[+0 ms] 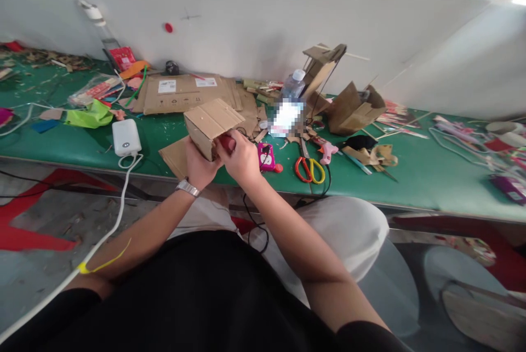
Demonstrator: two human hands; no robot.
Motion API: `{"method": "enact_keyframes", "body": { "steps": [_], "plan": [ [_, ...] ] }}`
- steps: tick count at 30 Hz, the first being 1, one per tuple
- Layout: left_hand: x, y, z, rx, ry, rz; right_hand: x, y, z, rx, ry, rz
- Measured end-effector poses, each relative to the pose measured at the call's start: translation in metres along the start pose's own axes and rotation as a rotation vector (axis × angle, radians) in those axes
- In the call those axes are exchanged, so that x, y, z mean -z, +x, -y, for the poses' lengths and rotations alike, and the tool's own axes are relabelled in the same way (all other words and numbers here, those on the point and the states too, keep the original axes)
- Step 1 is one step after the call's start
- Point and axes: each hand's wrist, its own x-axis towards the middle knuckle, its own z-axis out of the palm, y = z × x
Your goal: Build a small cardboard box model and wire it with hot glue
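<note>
A small cardboard box (pixel 213 119) is raised above the front edge of the green table. My left hand (pixel 201 165) is closed round its lower left side, with a metal watch on the wrist. On the box's right side my right hand (pixel 242 157) is closed, its fingers bent round a small red round piece (pixel 228 144) at the open-looking end. The fingers hide most of that piece, so its kind is unclear. Just behind my left hand lies a flat cardboard piece (pixel 175 155).
Scissors (pixel 309 168) and a pink glue gun (pixel 327 152) lie to the right, near a bright phone (pixel 286 117) and a plastic bottle (pixel 293 86). Left are a white power bank (pixel 126 137) with a cable and a flattened carton (pixel 184 97). A paper bag-like cardboard form (pixel 353 111) stands right.
</note>
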Motion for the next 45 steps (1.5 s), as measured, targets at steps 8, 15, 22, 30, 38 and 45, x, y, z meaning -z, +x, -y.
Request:
{"method": "enact_keyframes", "body": {
  "steps": [8, 15, 22, 30, 38, 45],
  "plan": [
    [0.002, 0.0, -0.008, -0.005, 0.001, -0.027, 0.01, 0.003, 0.001, 0.017, 0.035, 0.106],
    [0.006, 0.002, -0.01, -0.026, -0.028, 0.04, 0.013, -0.005, -0.004, -0.028, 0.07, 0.0],
    [0.014, 0.006, -0.015, 0.048, -0.123, 0.17, 0.017, -0.011, -0.006, 0.08, 0.138, -0.124],
    [0.028, 0.022, -0.004, 0.042, -0.244, 0.227, 0.047, -0.011, -0.003, 0.199, 0.248, -0.235],
    [0.066, 0.049, 0.009, -0.003, -0.091, 0.447, 0.081, 0.017, -0.047, -0.034, 0.111, -0.462],
    [0.084, -0.004, -0.02, 0.106, -0.115, -0.026, 0.114, 0.017, -0.076, -0.183, 0.141, -0.304]
  ]
}}
